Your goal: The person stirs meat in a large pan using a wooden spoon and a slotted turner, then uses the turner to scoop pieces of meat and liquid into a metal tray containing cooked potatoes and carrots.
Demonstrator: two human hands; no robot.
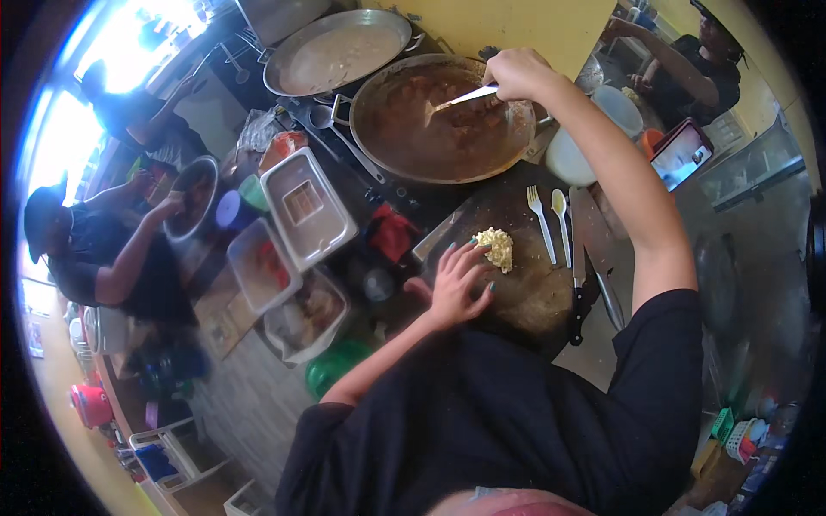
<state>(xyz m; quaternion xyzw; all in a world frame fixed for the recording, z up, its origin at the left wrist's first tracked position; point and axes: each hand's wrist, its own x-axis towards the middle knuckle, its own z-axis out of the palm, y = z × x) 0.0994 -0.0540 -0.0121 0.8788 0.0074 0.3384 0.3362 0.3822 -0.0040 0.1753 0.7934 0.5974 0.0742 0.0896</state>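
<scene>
My right hand (521, 74) grips the handle of a light-coloured spatula or spoon (468, 97), its far end in a large round pan of reddish-brown stew (413, 138). Fingers spread, my left hand (461, 280) is at the edge of a small heap of pale chopped food (497, 250) on a dark round chopping board (535, 297). Beside the heap lie a fork (541, 224) and a spoon (561, 226). Farther right are a black-handled knife (578, 258) and another metal-handled tool (610, 300).
Behind the stew stands a second wide pan (335, 51) of pale liquid. A ladle (345, 142), a metal tray (306, 206) and plastic containers (263, 264) are to the left. A phone (683, 153) stands at right. Other people work at far left, one over a metal bowl (193, 200).
</scene>
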